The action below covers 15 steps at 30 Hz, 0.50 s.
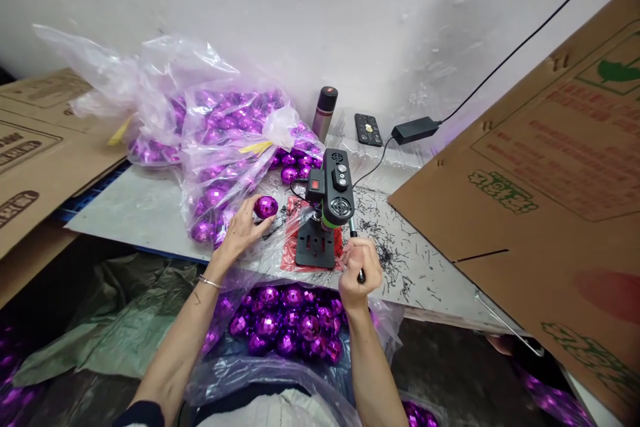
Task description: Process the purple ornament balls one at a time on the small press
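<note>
My left hand (243,230) pinches a shiny purple faceted ball (266,207) in its fingertips, just left of a small black bench press machine (329,208). The machine stands on a black base (315,250) over a red sheet. My right hand (358,271) is closed round the machine's black lever handle (356,250) at its right side. A clear plastic bag of purple balls (225,147) lies on the table behind my left hand. Another open bag with several purple balls (293,320) sits below the table edge, between my arms.
Dark metal bits (395,240) are scattered over the grey tabletop (145,207). A flask (324,112), a black remote-like pad (368,129) and a power adapter (414,129) stand by the white wall. Cardboard sheets lean at the right (550,200) and left (35,147).
</note>
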Available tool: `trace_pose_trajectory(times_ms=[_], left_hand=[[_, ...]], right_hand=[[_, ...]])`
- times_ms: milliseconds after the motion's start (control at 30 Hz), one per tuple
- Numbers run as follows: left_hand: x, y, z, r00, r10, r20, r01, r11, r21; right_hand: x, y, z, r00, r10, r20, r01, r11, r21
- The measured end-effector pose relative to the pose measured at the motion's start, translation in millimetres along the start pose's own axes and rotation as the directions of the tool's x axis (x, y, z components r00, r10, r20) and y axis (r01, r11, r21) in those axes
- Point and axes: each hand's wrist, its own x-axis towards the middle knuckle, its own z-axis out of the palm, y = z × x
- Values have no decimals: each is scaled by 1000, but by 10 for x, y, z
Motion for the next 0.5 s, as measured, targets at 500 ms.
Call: trace_pose_trajectory(times_ms=[500], left_hand=[[-411, 335, 815, 922, -275, 273, 386, 700, -601]], right_hand=[[398, -248, -9, 988, 150, 21, -151, 988, 42]])
